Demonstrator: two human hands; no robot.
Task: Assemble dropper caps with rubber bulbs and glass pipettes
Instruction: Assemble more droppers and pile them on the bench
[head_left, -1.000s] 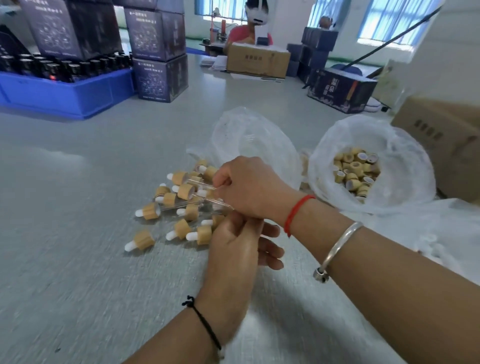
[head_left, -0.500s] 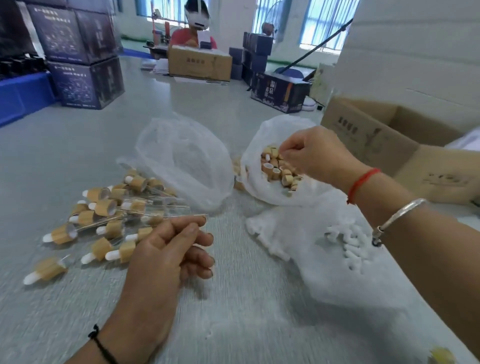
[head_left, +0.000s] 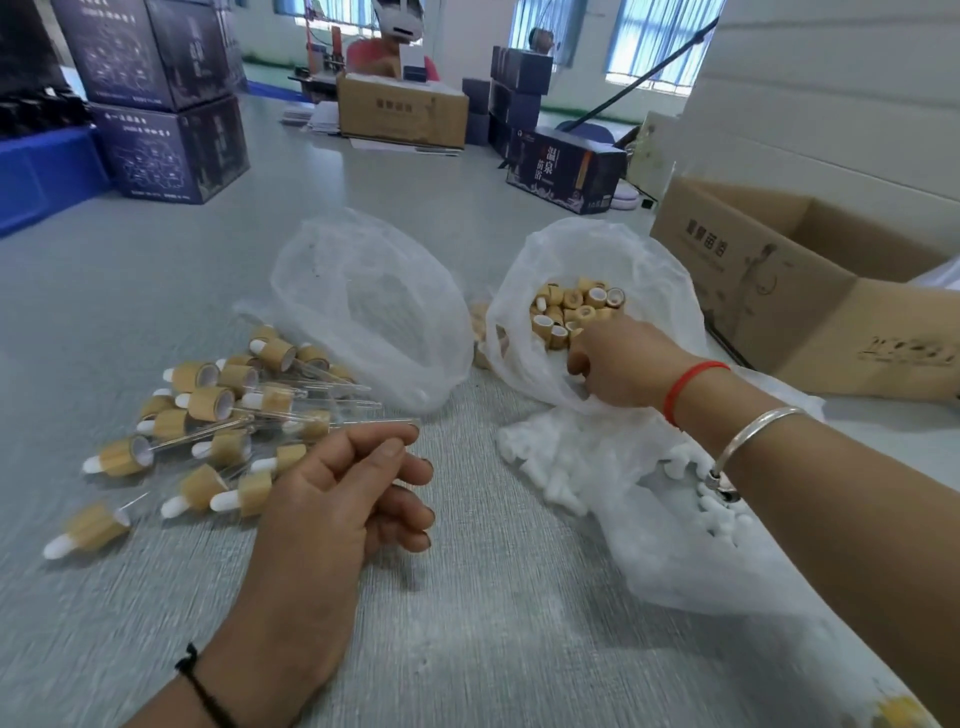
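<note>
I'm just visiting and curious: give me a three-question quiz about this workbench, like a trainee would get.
1. True or false: the right hand reaches into the bag of bamboo caps.
2. Multiple choice: the finished droppers lie A) in the cardboard box, B) loose on the table by the left hand, C) in the blue crate.
3. Fill in: the white rubber bulbs sit in a ___ bag.

Key: 1 true; 2 B; 3 plastic.
</note>
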